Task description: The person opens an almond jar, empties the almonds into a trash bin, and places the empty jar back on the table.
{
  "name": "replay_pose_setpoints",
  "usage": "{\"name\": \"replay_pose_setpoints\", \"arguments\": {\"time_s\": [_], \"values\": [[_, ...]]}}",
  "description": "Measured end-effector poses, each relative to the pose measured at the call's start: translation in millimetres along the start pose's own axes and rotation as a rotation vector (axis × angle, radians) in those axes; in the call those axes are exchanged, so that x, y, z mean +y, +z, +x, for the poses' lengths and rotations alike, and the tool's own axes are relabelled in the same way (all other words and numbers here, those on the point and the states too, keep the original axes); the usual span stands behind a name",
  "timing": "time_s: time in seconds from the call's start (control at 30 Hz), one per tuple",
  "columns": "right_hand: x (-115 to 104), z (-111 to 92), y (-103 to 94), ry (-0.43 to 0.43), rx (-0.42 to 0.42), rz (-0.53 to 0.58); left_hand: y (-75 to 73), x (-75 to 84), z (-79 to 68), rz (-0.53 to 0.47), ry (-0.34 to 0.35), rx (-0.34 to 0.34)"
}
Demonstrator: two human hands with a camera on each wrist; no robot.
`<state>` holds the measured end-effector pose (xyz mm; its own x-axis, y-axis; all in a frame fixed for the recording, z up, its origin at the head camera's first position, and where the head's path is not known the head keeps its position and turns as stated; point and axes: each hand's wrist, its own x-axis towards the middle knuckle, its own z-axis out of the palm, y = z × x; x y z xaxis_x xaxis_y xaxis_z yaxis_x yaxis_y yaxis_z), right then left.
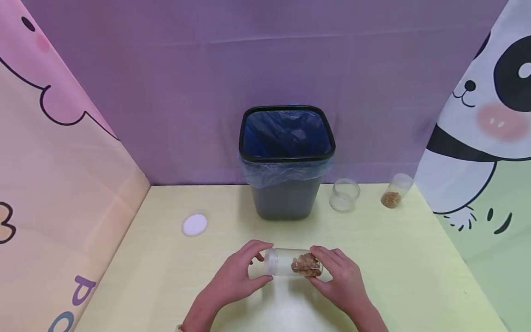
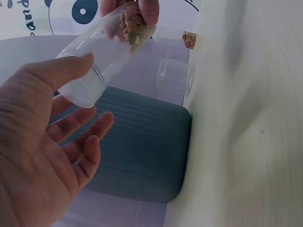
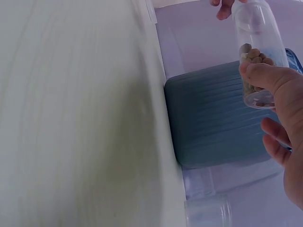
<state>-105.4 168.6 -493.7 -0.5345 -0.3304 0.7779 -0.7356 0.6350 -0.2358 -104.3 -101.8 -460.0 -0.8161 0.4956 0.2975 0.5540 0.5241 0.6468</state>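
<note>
A clear plastic jar (image 1: 286, 263) lies on its side in the air between both hands, close over the table. Brown nut-like pieces (image 1: 307, 265) are heaped at its base end, on the right. The right hand (image 1: 342, 276) grips that base end between thumb and fingers. At the other end, the left hand (image 1: 238, 274) has its thumb and fingers around the translucent lid (image 1: 271, 262), its thumb lying across the lid end in the left wrist view. Its lower fingers (image 2: 90, 158) stay loosely bent, off the jar. In the right wrist view, the right thumb (image 3: 262, 74) presses the jar wall over the pieces.
A grey bin (image 1: 286, 198) with a blue liner stands at the back of the pale table (image 1: 137, 281). To its right are an uncapped clear jar (image 1: 344, 196) and a smaller jar (image 1: 397, 190) with brown bits. A white disc (image 1: 194, 225) lies left.
</note>
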Motion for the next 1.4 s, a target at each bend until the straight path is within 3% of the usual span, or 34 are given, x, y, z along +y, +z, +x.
{"name": "replay_pose_setpoints", "arguments": {"time_s": [0.13,0.33,0.77,0.93,1.17,1.4], "values": [[-1,0,-0.9,-0.028,-0.007,-0.036,-0.7,1.0,-1.4,-0.008,-0.043,-0.017],[-2,-1,-1.4,-0.073,-0.009,-0.07,0.9,-0.1,-3.0,-0.006,-0.019,0.004],[1,-6,-0.4,-0.005,0.002,-0.012,-1.3,-6.6,-5.9,-0.019,-0.049,0.031],[3,-10,-1.9,0.024,0.008,0.0,-3.8,-8.9,-7.5,-0.044,-0.089,0.029],[3,-11,-4.9,0.048,0.031,0.02,-6.3,-13.2,-8.5,-0.031,-0.07,0.029],[3,-15,-5.2,0.049,0.043,0.034,-4.9,-17.7,-13.9,0.011,-0.149,0.026]]}}
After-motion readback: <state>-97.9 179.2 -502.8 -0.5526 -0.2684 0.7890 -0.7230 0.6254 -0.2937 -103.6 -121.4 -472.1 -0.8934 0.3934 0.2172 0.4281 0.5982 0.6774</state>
